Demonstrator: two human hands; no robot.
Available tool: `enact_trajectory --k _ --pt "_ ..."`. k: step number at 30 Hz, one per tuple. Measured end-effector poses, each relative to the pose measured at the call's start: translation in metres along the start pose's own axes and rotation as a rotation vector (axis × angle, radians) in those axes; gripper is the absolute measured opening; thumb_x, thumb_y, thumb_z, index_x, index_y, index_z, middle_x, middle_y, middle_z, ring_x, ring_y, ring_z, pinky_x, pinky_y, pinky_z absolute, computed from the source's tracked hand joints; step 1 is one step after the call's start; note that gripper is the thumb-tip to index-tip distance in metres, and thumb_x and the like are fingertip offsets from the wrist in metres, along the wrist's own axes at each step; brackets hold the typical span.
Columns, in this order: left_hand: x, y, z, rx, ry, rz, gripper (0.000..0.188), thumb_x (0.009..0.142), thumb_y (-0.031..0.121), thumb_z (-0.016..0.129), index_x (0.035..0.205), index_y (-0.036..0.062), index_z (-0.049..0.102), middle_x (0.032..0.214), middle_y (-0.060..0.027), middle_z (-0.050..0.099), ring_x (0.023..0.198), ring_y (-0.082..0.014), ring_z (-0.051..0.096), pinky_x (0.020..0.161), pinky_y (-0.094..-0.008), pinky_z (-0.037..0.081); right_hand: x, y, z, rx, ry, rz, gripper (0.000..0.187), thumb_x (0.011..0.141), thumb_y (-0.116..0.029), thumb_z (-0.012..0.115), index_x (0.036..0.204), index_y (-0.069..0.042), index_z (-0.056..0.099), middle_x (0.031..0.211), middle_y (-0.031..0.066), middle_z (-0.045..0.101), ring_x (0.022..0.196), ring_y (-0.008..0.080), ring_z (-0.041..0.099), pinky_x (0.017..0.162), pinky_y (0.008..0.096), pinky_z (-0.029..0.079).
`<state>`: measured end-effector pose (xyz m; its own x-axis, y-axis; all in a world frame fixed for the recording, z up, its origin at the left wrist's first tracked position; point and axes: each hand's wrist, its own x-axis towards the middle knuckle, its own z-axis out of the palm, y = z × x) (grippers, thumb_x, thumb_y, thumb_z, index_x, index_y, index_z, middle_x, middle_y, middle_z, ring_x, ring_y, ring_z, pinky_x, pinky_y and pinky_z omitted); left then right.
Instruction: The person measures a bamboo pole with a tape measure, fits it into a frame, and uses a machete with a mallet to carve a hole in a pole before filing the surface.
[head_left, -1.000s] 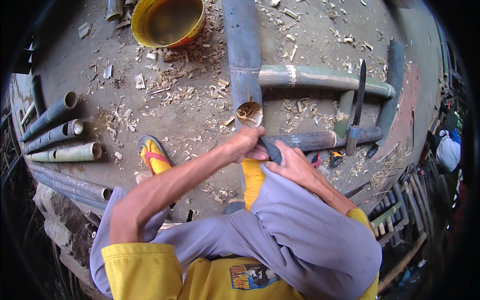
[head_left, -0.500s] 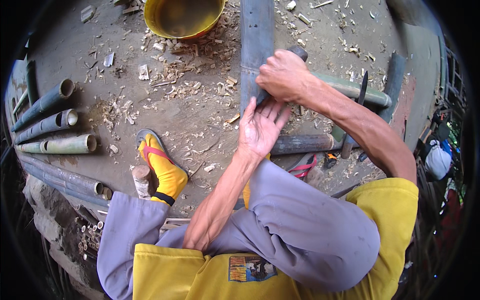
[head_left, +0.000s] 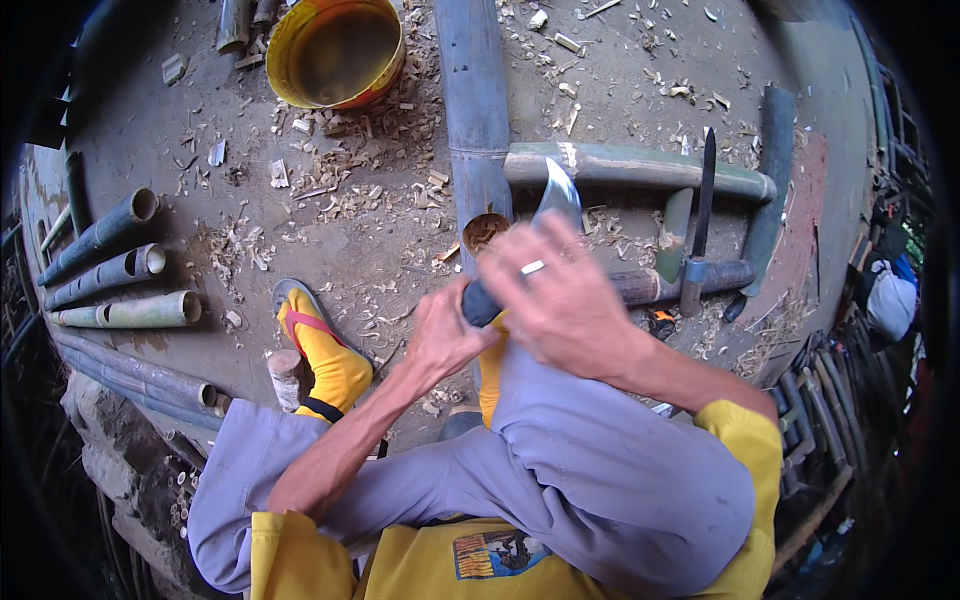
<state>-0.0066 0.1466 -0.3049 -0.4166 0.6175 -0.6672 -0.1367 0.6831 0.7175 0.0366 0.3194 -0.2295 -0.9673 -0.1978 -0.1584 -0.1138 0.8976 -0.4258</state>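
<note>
A knife [head_left: 560, 192] with a bright curved blade points up and away, its tip above the bamboo frame's near side. My left hand [head_left: 448, 325] is closed round the dark butt end of its handle [head_left: 481, 303]. Over the upper handle and the base of the blade lies my right hand [head_left: 560, 295], a ring on one finger; motion smears its fingers, so its grip is unclear. Just beyond both hands, a thick bamboo pole [head_left: 474, 110] has a round hole [head_left: 485, 231] cut near its close end. A thinner crosspiece [head_left: 640, 166] meets this pole at its right side.
Another long blade [head_left: 706, 190] with a wooden handle leans across the bamboo frame at right. A yellow bucket of murky water [head_left: 385, 75] stands at the far left. Cut bamboo tubes [head_left: 130, 313] lie at left. Wood chips litter the ground, and my sandalled foot [head_left: 335, 365] rests there.
The knife has turned from blade down at the pole to blade up. Both hands have drawn back toward me, and my left hand has gone from open to closed. The pole's hole is now uncovered.
</note>
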Motion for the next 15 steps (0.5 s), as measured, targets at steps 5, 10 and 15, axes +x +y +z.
enact_trajectory --k 5,10,15 --pt "-0.046 -0.057 0.006 -0.065 -0.103 -0.141 0.039 0.059 0.019 0.067 0.091 -0.0007 0.056 0.073 -0.0168 0.063 0.067 -0.0327 0.062 0.065 -0.0392 0.049 0.018 -0.011 0.094 0.181 -0.487 -0.424 0.026 0.078 -0.015 0.052 0.103 -0.007 0.051 0.088 0.0130 0.061 0.085 0.0254 0.060 0.071 0.0373 0.045" --pt "-0.039 -0.087 0.003 0.124 0.433 0.005 0.030 0.062 0.017 0.070 0.083 0.0014 0.056 0.069 -0.0155 0.062 0.062 -0.0261 0.062 0.061 -0.0354 0.049 0.061 -0.016 0.133 0.309 -0.548 -0.397 0.025 0.082 -0.015 0.050 0.106 -0.007 0.050 0.086 0.0169 0.061 0.080 0.0330 0.062 0.072 0.0424 0.048" --pt "0.000 -0.069 -0.085 0.434 0.114 -0.025 0.027 0.058 0.019 0.071 0.082 0.0085 0.064 0.070 -0.0160 0.064 0.063 -0.0345 0.063 0.062 -0.0416 0.051 0.083 -0.014 0.116 0.520 -0.366 -0.079 0.028 0.078 -0.008 0.055 0.105 -0.005 0.048 0.085 0.0193 0.061 0.084 0.0374 0.060 0.078 0.0467 0.048"
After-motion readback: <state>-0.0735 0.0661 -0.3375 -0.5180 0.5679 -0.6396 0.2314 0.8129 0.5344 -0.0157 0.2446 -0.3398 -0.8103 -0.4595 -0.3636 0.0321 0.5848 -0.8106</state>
